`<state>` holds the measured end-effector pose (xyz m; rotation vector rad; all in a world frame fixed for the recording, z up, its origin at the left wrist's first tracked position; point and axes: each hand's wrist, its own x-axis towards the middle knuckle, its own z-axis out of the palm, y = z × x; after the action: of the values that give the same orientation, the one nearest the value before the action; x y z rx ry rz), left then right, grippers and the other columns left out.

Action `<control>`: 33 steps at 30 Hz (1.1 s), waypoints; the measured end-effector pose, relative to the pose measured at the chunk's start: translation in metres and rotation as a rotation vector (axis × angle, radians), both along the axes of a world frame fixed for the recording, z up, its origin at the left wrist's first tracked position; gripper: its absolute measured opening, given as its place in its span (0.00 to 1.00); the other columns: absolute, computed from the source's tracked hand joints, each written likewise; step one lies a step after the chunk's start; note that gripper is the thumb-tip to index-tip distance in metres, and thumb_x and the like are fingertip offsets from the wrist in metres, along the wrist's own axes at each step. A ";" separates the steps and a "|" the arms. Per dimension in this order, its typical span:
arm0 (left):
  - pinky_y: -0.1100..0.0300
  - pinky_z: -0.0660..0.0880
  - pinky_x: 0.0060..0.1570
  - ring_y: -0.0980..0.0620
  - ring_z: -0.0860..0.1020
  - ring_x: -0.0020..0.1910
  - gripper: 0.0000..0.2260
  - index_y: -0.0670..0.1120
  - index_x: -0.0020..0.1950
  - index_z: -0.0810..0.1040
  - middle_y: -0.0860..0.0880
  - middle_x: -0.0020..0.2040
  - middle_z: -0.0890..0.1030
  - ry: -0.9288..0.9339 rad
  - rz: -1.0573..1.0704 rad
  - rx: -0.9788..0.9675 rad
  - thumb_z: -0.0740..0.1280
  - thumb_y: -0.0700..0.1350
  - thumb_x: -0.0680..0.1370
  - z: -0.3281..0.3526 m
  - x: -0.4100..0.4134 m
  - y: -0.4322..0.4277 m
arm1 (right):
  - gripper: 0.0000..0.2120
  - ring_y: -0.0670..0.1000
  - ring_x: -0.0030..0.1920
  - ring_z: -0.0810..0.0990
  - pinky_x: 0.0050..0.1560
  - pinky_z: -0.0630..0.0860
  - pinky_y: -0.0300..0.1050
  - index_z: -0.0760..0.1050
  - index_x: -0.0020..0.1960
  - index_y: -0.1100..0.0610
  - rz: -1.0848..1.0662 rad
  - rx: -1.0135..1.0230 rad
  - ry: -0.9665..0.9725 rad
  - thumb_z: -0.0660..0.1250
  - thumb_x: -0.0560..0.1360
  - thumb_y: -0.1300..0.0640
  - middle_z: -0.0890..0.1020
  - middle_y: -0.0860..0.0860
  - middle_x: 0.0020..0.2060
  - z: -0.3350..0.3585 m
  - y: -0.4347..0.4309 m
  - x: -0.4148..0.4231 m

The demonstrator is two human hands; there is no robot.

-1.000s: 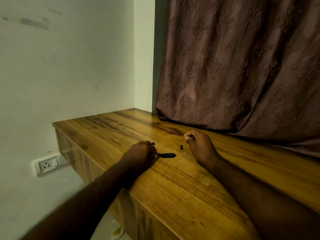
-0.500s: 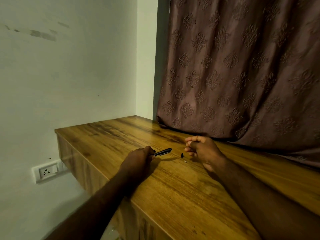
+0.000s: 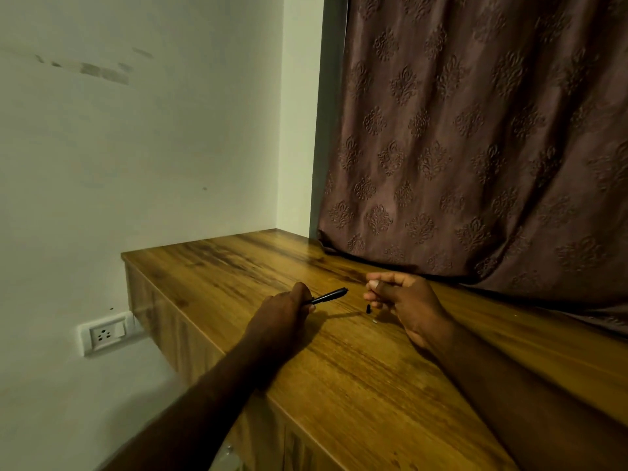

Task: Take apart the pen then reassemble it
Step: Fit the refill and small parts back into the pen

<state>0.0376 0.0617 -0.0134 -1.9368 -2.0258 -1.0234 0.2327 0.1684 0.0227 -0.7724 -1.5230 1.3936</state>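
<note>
The left hand (image 3: pixel 285 314) has its grip clamped on the near end of the black pen barrel (image 3: pixel 329 295), fingers curled round it. The barrel points away and to the right with its far tip tilted a little upward. It is held clear of the wooden tabletop (image 3: pixel 373 385), where its shadow falls beneath it. The right hand (image 3: pixel 404 300) is just beyond the barrel's tip, apart from it, its fingers curled and the thumb pressed against the forefinger. Whether that grip pinches some small part or is merely drawn together cannot be told. Below its fingertips a small black piece (image 3: pixel 368 308) is on the tabletop, and a tiny pale piece (image 3: pixel 374 321) lies just beside it, nearer the person. Both forearms reach in over the front edge. A brown patterned curtain (image 3: pixel 475 147) hangs down to the back of the tabletop on the right. On the left, a white socket (image 3: pixel 105 333) is set in the pale wall (image 3: pixel 136 164), below the level of the surface.
</note>
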 end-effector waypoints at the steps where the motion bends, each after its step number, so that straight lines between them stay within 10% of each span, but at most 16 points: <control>1: 0.54 0.73 0.39 0.47 0.78 0.40 0.07 0.47 0.54 0.70 0.47 0.44 0.81 -0.001 -0.011 -0.003 0.61 0.48 0.79 0.000 0.000 0.000 | 0.04 0.51 0.36 0.80 0.38 0.74 0.46 0.82 0.47 0.58 0.000 0.004 -0.011 0.69 0.74 0.63 0.84 0.55 0.37 -0.001 -0.002 -0.003; 33: 0.52 0.73 0.37 0.47 0.77 0.36 0.04 0.48 0.53 0.68 0.48 0.41 0.80 -0.031 -0.071 0.044 0.60 0.46 0.80 0.000 0.000 -0.001 | 0.06 0.52 0.39 0.84 0.44 0.83 0.43 0.77 0.52 0.67 0.157 -0.062 0.211 0.64 0.76 0.67 0.83 0.60 0.41 0.003 -0.023 -0.016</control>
<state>0.0381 0.0605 -0.0137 -1.9949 -1.9460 -1.1112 0.2166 0.1458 0.0258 -0.5328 -1.4052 1.5916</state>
